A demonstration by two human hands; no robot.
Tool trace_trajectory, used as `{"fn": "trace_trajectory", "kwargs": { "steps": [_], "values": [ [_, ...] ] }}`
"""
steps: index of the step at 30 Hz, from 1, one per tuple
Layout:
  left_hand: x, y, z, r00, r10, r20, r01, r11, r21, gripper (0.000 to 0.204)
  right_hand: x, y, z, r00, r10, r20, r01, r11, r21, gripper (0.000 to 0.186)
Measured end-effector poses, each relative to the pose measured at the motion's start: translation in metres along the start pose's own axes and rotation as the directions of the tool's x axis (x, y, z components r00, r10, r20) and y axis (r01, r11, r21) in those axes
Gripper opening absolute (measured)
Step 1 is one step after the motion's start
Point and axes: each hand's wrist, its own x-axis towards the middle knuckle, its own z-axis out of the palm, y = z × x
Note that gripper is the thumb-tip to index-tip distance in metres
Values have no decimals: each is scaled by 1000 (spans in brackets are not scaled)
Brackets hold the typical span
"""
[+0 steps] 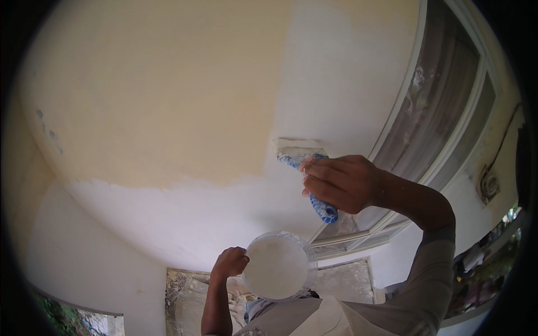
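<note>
In my right hand (347, 182) is a wide paintbrush (324, 208) with a blue, paint-smeared handle. Its whitish bristles (300, 144) lie against the wall, on the freshly whitened strip beside the cream-yellow part. My left hand (231, 262) grips the rim of a round bucket (311, 259) of white paint (277, 267), held in front of my body below the brush. The fingers of that hand curl over the bucket's left edge; part of the grip is hidden behind it. The wall (168, 95) is cream-yellow at upper left and white along the bottom and right.
A white-framed window (431, 95) stands right of the painted strip. Farther right, a round fitting with a cable (489, 183) hangs on the wall. Below, a paint-spattered sheet (193, 297) covers the floor. Greenery shows through openings at the lower left and lower right.
</note>
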Motion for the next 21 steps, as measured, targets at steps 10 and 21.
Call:
{"fn": "trace_trajectory", "kwargs": {
  "steps": [10, 21],
  "values": [
    [4, -6, 3, 997, -15, 79, 17, 999, -30, 32, 87, 139, -119, 908, -7, -418, -152, 926, -347, 17],
    [2, 3, 1, 999, 0, 38, 1, 1000, -26, 31, -13, -31, 45, 948, -310, 73, 318, 936, -154, 19]
  ]
}}
